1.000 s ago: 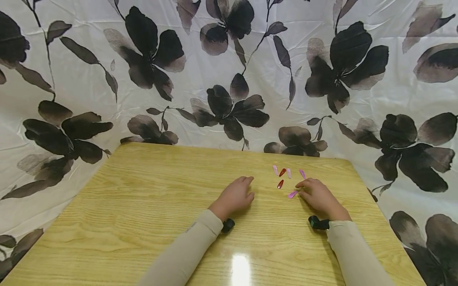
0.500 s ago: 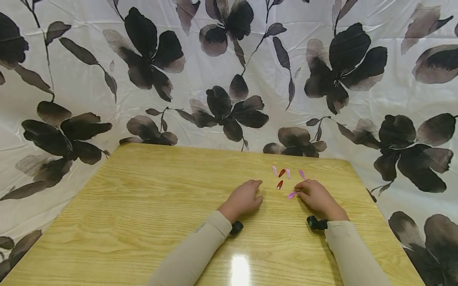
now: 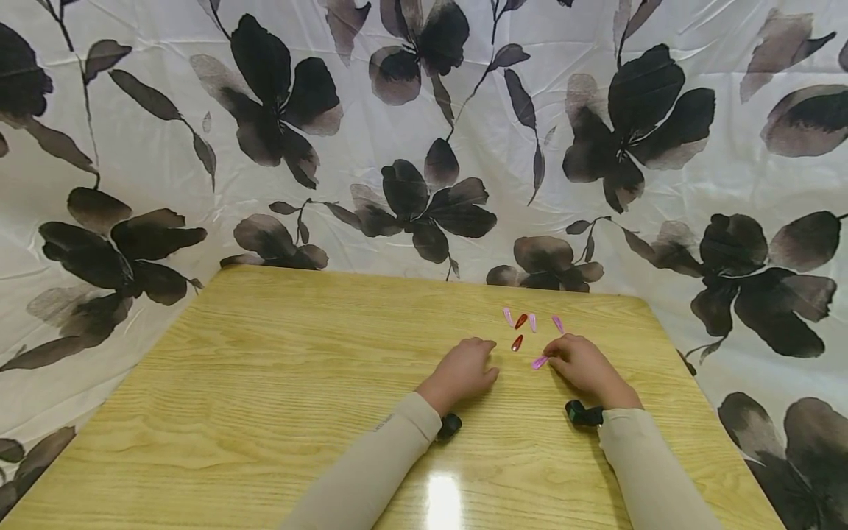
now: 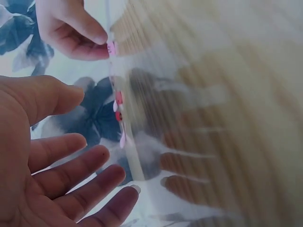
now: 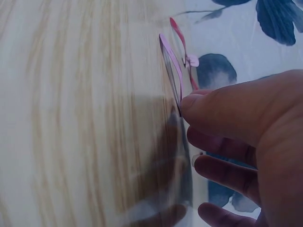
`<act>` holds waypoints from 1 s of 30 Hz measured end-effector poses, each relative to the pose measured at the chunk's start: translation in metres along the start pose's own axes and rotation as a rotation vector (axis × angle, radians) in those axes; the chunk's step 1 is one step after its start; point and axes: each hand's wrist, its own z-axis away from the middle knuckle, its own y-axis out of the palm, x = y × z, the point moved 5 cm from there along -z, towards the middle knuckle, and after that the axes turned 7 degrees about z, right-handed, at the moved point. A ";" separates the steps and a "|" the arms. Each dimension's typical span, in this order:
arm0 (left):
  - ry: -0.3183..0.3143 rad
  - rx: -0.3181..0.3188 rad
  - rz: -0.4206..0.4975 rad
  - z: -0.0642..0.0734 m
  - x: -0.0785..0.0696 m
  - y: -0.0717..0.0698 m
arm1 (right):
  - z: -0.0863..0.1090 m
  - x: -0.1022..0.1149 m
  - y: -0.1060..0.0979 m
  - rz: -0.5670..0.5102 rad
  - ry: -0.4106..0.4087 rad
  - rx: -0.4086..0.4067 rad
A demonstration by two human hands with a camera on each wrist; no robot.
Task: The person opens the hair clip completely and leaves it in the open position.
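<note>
My right hand [image 3: 584, 368] pinches one end of a purple snap hair clip [image 3: 539, 363] between thumb and index finger, close to the tabletop. In the right wrist view the free end of this purple clip [image 5: 172, 55] points away from the thumb, and the other fingers are loosely bent. My left hand [image 3: 464, 374] is over the table to the left of the clips, holding nothing; the left wrist view shows its fingers spread and relaxed. Between and beyond the hands lies a red hair clip [image 3: 517, 343].
Farther back lie another red clip [image 3: 521, 322], two pale pink clips [image 3: 508, 316] and a second purple clip [image 3: 558, 324]. The glossy wooden table [image 3: 265, 383] ends at a white cloth [image 3: 371, 258] with dark flowers.
My left hand has moved right and slightly toward me, nearer to the clips. The right hand keeps its place at the purple hair clip.
</note>
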 end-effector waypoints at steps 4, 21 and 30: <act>0.009 0.004 -0.001 -0.003 -0.004 0.004 | -0.001 -0.001 0.002 -0.004 0.005 0.003; -0.002 0.057 0.035 -0.018 -0.023 0.017 | -0.005 -0.002 0.001 -0.012 0.016 0.008; 0.006 0.091 0.009 -0.027 -0.031 0.022 | -0.005 -0.001 -0.001 -0.025 0.039 0.028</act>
